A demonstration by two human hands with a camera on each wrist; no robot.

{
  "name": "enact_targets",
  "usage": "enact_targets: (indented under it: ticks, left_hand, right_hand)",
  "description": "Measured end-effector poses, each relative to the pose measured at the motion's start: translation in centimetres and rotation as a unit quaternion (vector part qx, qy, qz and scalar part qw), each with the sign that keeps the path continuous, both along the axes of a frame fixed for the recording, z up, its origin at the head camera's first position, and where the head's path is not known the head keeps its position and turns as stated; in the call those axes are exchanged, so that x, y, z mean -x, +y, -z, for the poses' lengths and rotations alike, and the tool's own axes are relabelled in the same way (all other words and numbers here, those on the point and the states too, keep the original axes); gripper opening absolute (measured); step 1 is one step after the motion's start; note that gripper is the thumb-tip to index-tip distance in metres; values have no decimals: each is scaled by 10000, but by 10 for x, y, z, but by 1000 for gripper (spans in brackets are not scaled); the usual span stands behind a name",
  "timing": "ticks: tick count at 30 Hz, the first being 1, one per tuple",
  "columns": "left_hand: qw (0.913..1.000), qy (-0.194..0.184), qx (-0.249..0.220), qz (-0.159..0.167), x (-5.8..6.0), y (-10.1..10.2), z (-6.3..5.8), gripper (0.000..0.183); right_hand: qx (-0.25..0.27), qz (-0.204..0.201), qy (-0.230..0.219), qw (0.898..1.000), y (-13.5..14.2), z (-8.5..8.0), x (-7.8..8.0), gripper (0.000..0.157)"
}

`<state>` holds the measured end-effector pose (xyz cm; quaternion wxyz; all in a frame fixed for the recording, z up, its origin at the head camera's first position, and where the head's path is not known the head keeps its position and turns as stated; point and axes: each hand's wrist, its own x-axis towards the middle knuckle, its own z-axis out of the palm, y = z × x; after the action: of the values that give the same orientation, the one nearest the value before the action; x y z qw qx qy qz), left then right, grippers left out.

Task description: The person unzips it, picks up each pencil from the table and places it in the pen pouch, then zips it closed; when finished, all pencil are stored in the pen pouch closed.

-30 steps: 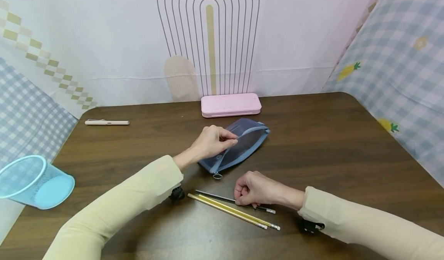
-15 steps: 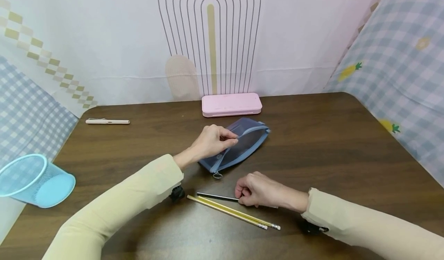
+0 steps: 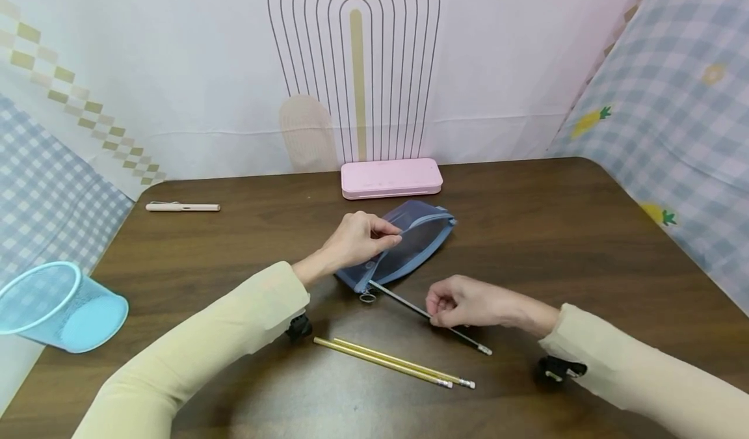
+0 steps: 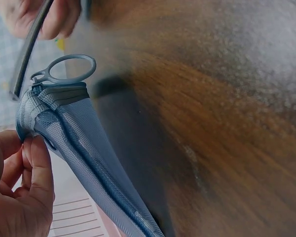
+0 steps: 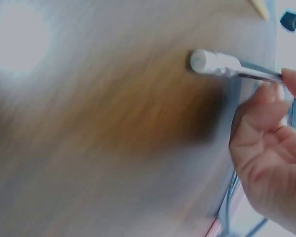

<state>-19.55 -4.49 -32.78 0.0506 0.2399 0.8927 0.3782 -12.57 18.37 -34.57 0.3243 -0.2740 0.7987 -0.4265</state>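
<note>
A blue mesh zip pouch (image 3: 421,247) lies unzipped mid-table, its mouth gaping. My left hand (image 3: 357,239) pinches the pouch's upper edge between thumb and fingers, seen also in the left wrist view, where the zip's ring pull (image 4: 71,69) stands out at one end. In my right hand (image 3: 468,301) is a dark pencil (image 3: 404,301), held between thumb and fingers. Its unsharpened end is by the pouch's zip-pull corner; the white eraser (image 5: 207,61) points back toward me. Two gold pencils (image 3: 380,359) lie side by side on the table in front.
A pink pencil box (image 3: 392,179) sits at the table's back edge behind the pouch. At far left, a cream pen (image 3: 183,207) lies on the wood, and a light blue mesh cup (image 3: 93,322) rests tipped at the table's left edge.
The right hand has lifted the dark pencil from beside the gold pencils and carried it right and away from me, toward the pouch. The left hand has kept its place on the pouch.
</note>
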Motion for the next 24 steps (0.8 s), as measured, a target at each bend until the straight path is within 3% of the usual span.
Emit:
enact_targets:
  ticks: [5,9,14,17,22,24]
  left_hand:
    - [10000,57,3,32,0,0,0,17]
    - [9999,100,10,26,-1,0,0,17]
    - [10000,84,5,48,-1,-1,0,18]
    - [10000,78,-4,56,-1,-1,0,17]
    - [9999,99,1,59,-1,0,0,18]
    - [10000,70,6,56,-1,0,0,18]
  right_hand:
    - [-43,556,-593,9967,24,-2,6,9]
    - [379,1395,-1194,9823,29,0,14,20]
    - [1237,2320,-1963,9446,19,5,21,13]
    - [1693,2635,-2325,9208,10,6,22,4]
    - [2285,3016,-2728,8845,-4,5,22,10]
    - [2418,3133,-2800,8747,-9,5,23,11]
